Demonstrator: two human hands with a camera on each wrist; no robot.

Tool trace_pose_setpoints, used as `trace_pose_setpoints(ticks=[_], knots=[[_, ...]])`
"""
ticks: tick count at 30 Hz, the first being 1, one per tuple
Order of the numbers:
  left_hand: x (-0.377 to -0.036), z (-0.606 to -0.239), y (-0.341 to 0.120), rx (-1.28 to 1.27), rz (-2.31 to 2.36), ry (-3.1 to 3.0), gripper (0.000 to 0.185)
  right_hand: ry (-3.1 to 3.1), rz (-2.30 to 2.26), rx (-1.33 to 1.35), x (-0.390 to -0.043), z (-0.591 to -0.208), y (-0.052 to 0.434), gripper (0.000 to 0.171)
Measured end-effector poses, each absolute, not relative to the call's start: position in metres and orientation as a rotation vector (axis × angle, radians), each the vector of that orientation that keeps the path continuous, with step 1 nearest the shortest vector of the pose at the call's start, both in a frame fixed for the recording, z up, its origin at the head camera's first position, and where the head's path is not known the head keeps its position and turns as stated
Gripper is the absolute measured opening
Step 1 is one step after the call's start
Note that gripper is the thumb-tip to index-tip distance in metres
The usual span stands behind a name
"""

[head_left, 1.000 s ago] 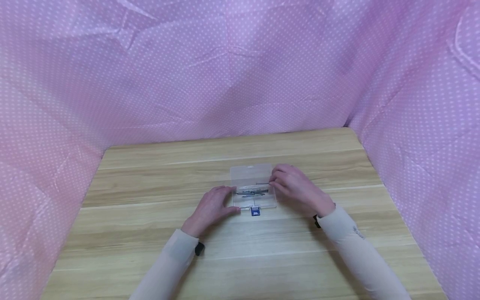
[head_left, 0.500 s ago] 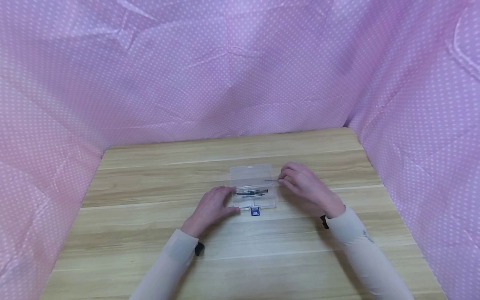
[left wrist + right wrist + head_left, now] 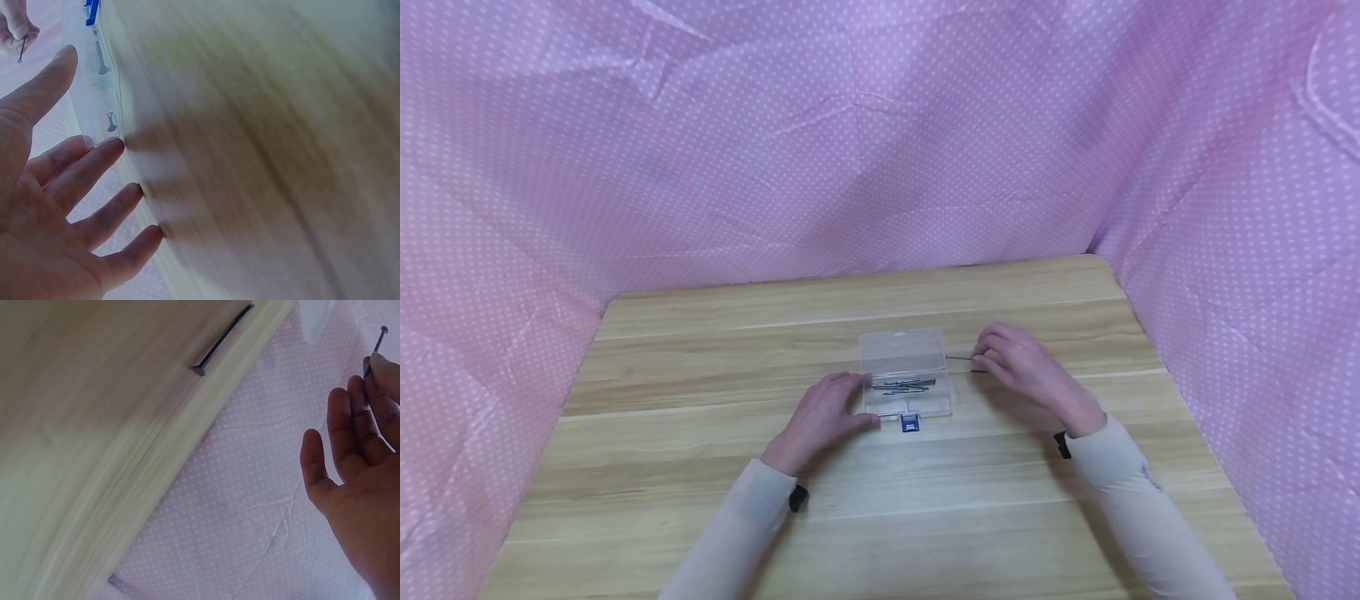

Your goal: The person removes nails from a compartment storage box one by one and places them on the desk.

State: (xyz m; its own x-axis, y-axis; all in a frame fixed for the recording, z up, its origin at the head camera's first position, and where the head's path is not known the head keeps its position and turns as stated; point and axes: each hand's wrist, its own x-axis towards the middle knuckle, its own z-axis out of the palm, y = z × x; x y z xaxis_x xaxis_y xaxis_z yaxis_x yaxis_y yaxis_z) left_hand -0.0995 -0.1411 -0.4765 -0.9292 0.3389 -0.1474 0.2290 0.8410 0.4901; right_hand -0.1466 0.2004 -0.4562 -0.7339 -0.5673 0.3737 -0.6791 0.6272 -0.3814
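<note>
Drifting further right from the clear box (image 3: pixel 931 406), my right hand (image 3: pixel 1018 362) is pinching a nail (image 3: pixel 958 357) just beside the open lid (image 3: pixel 902 352), near another nail (image 3: pixel 222 340) that's lying on the table (image 3: pixel 880 517), while my left hand (image 3: pixel 820 412) is just resting, fingers spread, against the box's left end.

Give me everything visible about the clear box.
The clear box looks like plastic, shallow and rectangular, with a divider inside. Its lid is open, folded back on its far side; a blue latch sits at its near edge. It lies on the wooden table, holding several dark nails. The left hand is at its left side, a fingertip seemingly touching one corner.
</note>
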Motion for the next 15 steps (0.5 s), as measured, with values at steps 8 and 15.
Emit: trace_pose_setpoints(ticks=[8, 15], knots=[[-0.099, -0.475, -0.141, 0.419, 0.703, 2.781, 0.073, -2.607, 0.749, 1.013, -0.148, -0.460, 0.212, 0.010], [-0.100, -0.477, -0.142, 0.424, 0.700, 2.783, 0.075, -2.616, 0.729, 0.999, -0.148, -0.463, 0.220, 0.010]])
